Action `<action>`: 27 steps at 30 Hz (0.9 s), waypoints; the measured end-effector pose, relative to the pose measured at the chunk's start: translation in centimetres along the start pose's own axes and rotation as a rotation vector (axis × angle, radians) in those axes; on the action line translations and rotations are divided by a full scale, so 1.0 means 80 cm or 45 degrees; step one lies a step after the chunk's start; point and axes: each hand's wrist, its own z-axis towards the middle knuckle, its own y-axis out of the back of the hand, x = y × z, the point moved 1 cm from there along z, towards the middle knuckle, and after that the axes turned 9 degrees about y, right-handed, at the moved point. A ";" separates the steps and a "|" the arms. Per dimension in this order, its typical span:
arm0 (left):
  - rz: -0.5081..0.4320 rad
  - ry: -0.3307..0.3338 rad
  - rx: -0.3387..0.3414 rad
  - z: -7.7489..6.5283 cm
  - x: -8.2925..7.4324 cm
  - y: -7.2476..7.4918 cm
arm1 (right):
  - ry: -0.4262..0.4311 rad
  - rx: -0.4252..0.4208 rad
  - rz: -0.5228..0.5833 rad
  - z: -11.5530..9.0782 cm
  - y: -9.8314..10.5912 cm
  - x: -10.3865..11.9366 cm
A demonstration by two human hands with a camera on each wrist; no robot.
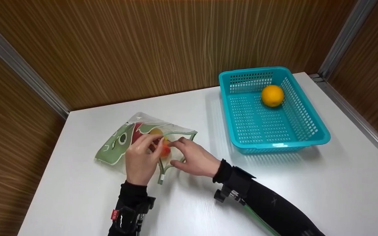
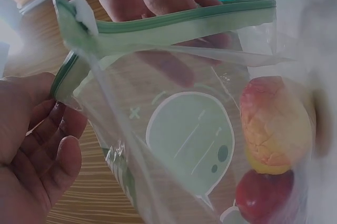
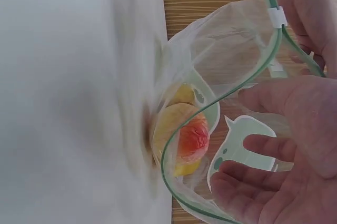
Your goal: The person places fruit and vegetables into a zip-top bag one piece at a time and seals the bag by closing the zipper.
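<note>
A clear slider zip bag (image 1: 112, 152) with green printing and a green rim lies on the table, its mouth toward the right. My left hand (image 1: 141, 160) pinches the bag's green rim between thumb and finger. At the open mouth is my right hand (image 1: 194, 157), its fingers spread and loosely bent; in the left wrist view some fingertips show through the plastic. Inside the bag sit a red-and-yellow fruit (image 2: 276, 118) like a peach and a dark red round fruit (image 2: 266, 192). Something yellow (image 1: 156, 131) shows behind the left fingers. A white slider (image 3: 277, 17) sits on the rim.
To the right stands a turquoise plastic basket (image 1: 225, 105) with an orange (image 1: 272, 96) in its far right part. Both are on a white table (image 1: 189, 209). Wood-grain panels (image 1: 176, 49) close off the back and sides.
</note>
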 end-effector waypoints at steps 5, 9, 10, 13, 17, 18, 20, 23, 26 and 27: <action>0.002 0.006 -0.011 -0.001 0.002 0.001 | 0.008 0.015 -0.033 -0.010 0.010 0.005; 0.001 -0.016 -0.031 -0.003 0.003 0.001 | 0.015 0.019 -0.060 -0.020 0.021 0.007; 0.002 -0.020 -0.035 -0.003 0.003 0.001 | 0.013 0.013 -0.062 -0.023 0.025 0.008; 0.006 -0.022 -0.034 -0.003 0.003 0.000 | 0.013 -0.023 -0.058 -0.032 0.038 0.010; 0.008 -0.006 -0.022 -0.002 0.001 0.000 | 0.034 -0.083 -0.055 -0.043 0.055 0.013; 0.007 -0.004 -0.021 -0.002 0.001 0.000 | 0.039 -0.091 -0.059 -0.045 0.058 0.014; 0.004 -0.002 -0.021 -0.001 0.001 0.001 | 0.041 -0.098 -0.058 -0.050 0.065 0.015; 0.002 -0.004 -0.024 -0.001 0.001 0.001 | 0.019 -0.101 -0.048 -0.056 0.076 0.014; -0.001 -0.010 -0.024 -0.001 0.001 0.000 | -0.015 -0.120 -0.027 -0.061 0.087 0.011; -0.003 -0.012 -0.025 -0.001 0.001 0.000 | -0.023 -0.131 -0.013 -0.063 0.091 0.010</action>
